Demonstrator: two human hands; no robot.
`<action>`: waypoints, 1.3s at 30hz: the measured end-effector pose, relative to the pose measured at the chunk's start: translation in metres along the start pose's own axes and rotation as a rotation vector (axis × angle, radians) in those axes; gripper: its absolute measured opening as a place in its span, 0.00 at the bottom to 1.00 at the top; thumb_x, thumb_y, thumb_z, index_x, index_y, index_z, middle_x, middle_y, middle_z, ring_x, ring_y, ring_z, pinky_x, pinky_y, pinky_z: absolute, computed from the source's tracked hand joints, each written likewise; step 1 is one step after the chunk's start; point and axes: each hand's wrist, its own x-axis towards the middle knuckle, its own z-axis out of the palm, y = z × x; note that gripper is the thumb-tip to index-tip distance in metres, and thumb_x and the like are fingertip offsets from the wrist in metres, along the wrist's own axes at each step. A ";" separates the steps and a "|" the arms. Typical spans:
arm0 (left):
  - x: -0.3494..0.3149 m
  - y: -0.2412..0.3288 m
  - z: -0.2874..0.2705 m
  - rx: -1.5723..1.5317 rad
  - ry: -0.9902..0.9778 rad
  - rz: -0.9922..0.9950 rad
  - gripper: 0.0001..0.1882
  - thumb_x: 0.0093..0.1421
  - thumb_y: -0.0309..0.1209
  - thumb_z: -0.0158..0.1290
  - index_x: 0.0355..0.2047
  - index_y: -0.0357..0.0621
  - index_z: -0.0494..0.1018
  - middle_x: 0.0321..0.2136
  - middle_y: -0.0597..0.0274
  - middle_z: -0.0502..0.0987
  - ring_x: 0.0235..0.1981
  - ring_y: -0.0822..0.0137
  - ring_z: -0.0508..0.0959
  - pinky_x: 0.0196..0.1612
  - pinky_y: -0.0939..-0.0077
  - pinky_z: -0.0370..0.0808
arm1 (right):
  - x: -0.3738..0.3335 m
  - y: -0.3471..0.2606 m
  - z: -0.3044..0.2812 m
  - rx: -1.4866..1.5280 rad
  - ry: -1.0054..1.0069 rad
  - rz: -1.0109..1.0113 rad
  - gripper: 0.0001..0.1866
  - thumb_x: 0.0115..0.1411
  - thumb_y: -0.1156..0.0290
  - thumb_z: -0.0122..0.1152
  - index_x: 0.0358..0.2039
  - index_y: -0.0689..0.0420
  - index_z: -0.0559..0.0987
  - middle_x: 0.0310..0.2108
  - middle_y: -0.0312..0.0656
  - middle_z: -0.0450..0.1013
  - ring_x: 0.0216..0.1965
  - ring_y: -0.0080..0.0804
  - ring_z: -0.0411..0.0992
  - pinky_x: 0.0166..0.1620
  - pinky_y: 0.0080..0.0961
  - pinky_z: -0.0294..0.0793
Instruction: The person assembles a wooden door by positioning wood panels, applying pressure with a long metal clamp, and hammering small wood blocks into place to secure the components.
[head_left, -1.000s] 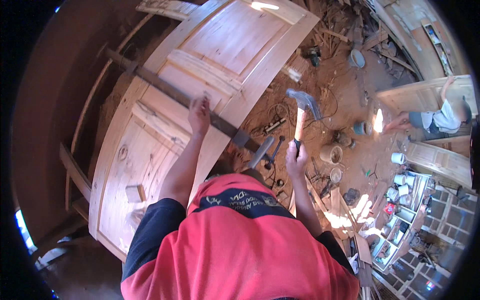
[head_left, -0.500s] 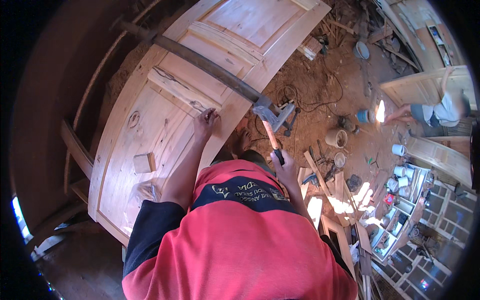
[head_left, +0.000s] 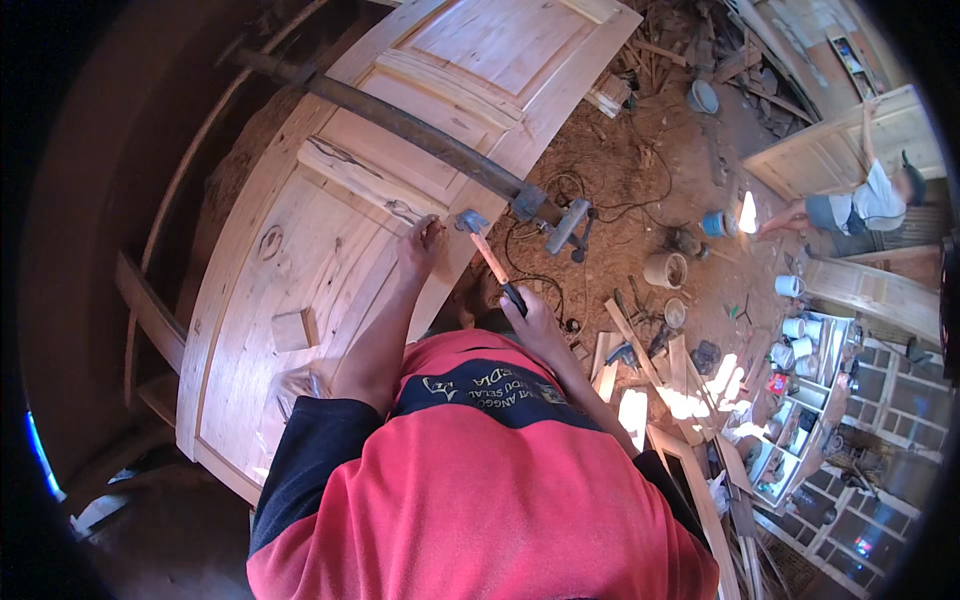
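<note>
A pale wooden panelled door lies flat, with a long metal bar clamp across it. My left hand rests by the door's edge frame, near the end of a raised cross strip. Its fingers are pinched together; anything between them is too small to make out. My right hand grips the black handle of a hammer. The hammer's head is over the door's near edge, just right of my left fingers.
A small wood block and a clear plastic bag lie on the door. Buckets, cables and wood offcuts litter the dirt floor at right. Farther right, another person is beside a wooden door.
My right hand has brought the hammer left and its head down toward my left fingers. The left hand stays at nearly the same spot on the door.
</note>
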 end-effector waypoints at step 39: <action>0.016 0.006 -0.006 0.249 -0.252 0.153 0.11 0.64 0.37 0.57 0.42 0.49 0.81 0.31 0.49 0.82 0.33 0.48 0.83 0.35 0.57 0.80 | 0.019 -0.011 0.018 0.051 0.272 -0.336 0.16 0.71 0.59 0.51 0.45 0.62 0.71 0.25 0.57 0.75 0.29 0.56 0.78 0.29 0.46 0.73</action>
